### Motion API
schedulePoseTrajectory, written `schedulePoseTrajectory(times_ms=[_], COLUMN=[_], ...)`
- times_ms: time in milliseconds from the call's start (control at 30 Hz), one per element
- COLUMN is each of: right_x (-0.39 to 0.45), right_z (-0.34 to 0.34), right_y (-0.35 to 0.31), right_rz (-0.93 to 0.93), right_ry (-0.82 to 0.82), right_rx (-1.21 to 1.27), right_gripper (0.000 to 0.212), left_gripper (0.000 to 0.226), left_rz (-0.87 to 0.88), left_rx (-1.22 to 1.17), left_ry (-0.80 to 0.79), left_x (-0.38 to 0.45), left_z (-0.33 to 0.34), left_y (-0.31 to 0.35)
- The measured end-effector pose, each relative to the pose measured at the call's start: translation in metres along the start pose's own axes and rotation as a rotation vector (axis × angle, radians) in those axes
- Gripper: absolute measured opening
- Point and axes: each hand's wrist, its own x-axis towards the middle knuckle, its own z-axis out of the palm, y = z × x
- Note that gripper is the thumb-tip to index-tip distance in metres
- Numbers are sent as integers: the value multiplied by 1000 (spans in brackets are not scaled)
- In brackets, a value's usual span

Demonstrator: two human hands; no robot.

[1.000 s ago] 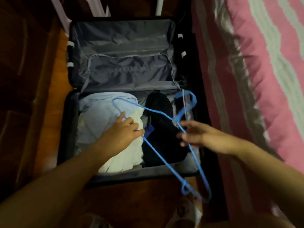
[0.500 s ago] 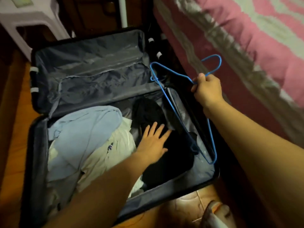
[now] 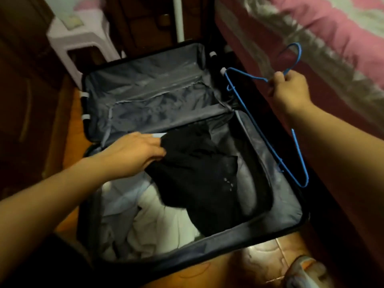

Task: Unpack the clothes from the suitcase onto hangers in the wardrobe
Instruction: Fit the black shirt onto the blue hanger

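Observation:
An open dark suitcase with grey lining lies on the floor, its lid flat at the back. Inside are a black garment, a light blue garment and a white garment. My left hand grips the black garment by its upper left edge and holds that edge lifted over the pale clothes. My right hand grips a blue wire hanger just below its hook, off the suitcase's right side, beside the bed.
A bed with a pink and white striped cover runs along the right. A white plastic stool stands at the back left beside dark wooden furniture. The floor is brown tile, with a slipper at the lower right.
My left hand went from lying flat on the black garment to gripping it and pulling it up to the left. My right hand carried the hanger from over the suitcase to the right.

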Motion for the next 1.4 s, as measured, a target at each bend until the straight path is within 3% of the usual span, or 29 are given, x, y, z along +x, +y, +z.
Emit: schedulePoseTrajectory(times_ms=[100,133,167,200,267,300,367,467,600,667,733,800,867,900,967,1000,1067,1167,1200,1267,1333,1367,1400], right_x=[-16,-22,-28,-34,-45,-49,-58,-68,-82,-86,-98,-115,-142,-157,-172,-170,-150,-113,-104,-93,-88,-86,-84], right_z=[24,30,37,43,56,60,64,65,64,63,63,71,83,89,98,100,96,85,82,77,76,78,81], right_y=[-14,-14,-14,-12,-8,-7,-3,-2,8,21,32,47,63,68,74,71,52,-15,-41,-87,-111,-112,-107], right_rz=[-6,-34,-72,-109,-113,-99,-82,-159,-194,-169,-166,-192,-184,-197,-308,-360,-344,-359,-403,-445,-422,-422,-428], right_ry=[-87,-125,-167,-206,-288,-324,-364,-411,-478,-579,-739,-855,-900,-894,-783,-683,-478,-303,-277,-255,-297,-321,-356], right_rx=[22,-14,-58,-88,-87,-70,-50,-101,-210,-271,-353,-458,-562,-618,-654,-628,-481,-184,-119,7,74,31,-56], right_gripper=[26,23,21,19,11,9,10,9,9,16,38,79,92,83,46,28,15,7,9,13,12,14,17], left_gripper=[25,29,29,26,27,29,41,59,17,14,18,23,25,24,14,16,26,30,28,20,17,18,21], left_rz=[-247,-376,-477,-572,-764,-785,-660,-510,-170,-75,-39,-65,-145,-184,-257,-310,-527,-857,-861,-846,-917,-1013,-1155], left_rx=[56,30,-21,-126,-369,-441,-507,-621,-488,-470,-474,-521,-622,-674,-742,-713,-482,-70,-26,-23,-105,-172,-245], left_ry=[-692,-857,-895,-783,-304,-99,46,-226,-622,-756,-841,-853,-805,-759,-657,-604,-423,280,496,744,780,691,499], left_x=[-49,-59,-63,-62,-51,-41,-24,-17,-20,-20,-24,-27,-29,-28,-27,-28,-34,-58,-64,-64,-64,-69,-79], left_z=[17,27,32,35,43,47,56,73,64,57,54,52,43,39,25,16,-11,-51,-60,-65,-58,-49,-38], left_y=[-6,-6,-7,-10,-16,-12,8,42,64,70,74,72,69,65,56,46,20,-17,-21,-20,-26,-36,-49])
